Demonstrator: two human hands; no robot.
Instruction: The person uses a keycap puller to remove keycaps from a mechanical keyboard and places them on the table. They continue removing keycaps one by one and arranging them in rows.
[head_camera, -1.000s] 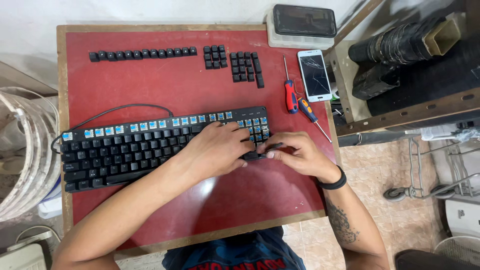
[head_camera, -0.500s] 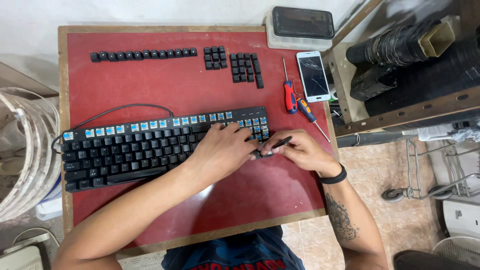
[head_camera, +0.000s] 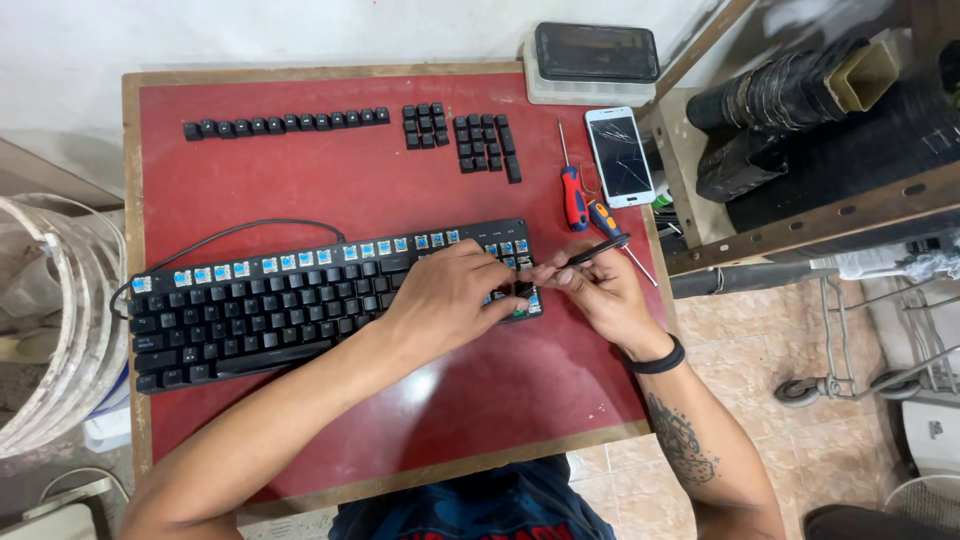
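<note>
A thin tool (head_camera: 590, 251) is pinched in the right hand (head_camera: 600, 295); the keyboard (head_camera: 300, 300) is pressed under the left hand (head_camera: 445, 300), its fingers closed on nothing.

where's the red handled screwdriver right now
In the head view, the red-handled screwdriver lies on the red table near its right edge, between the rows of removed keycaps and the white phone.

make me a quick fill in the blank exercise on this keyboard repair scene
1. The keyboard lies on a tabletop coloured ____.
2. The right hand holds a thin black ____ over the keyboard's right end, while the left hand rests on the keys.
3. The removed keycaps lie in rows along the table's ____ edge.
4. The white phone beside the screwdrivers has a ____ screen.

Missing words: red; tool; far; cracked
</note>
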